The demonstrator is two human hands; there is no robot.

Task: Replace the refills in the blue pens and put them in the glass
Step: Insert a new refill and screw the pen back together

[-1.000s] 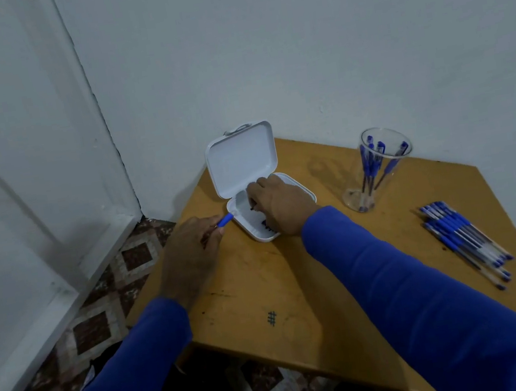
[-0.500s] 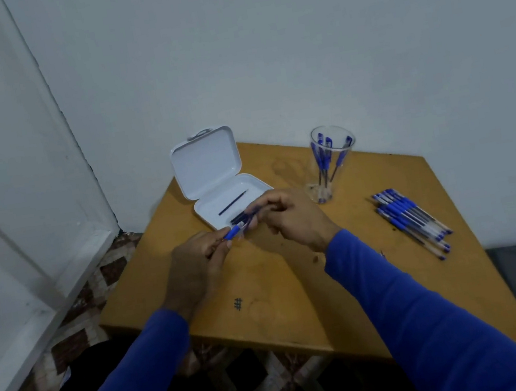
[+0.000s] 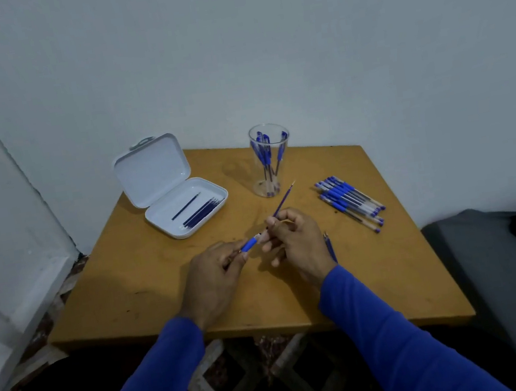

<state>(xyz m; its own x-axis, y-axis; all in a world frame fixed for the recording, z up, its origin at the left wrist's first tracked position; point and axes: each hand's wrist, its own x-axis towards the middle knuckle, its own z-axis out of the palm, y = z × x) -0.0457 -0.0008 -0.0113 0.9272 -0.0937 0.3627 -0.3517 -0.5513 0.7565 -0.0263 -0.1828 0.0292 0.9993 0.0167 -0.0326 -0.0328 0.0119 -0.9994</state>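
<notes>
My left hand grips a blue pen barrel by its blue grip end. My right hand pinches a thin dark refill that points up and to the right, its lower end at the barrel's mouth. A clear glass at the back of the table holds several blue pens. A pile of blue pens lies to the right. An open white case at the left holds several dark refills.
The wooden table stands in a corner of white walls. Another pen part lies on the table just right of my right wrist. A grey seat is at the right. Tiled floor shows at the left.
My right hand left the white case with a refill and came to the left hand at the table's middle. The refill now sticks up from the pen barrel. The camera view shifted right.
</notes>
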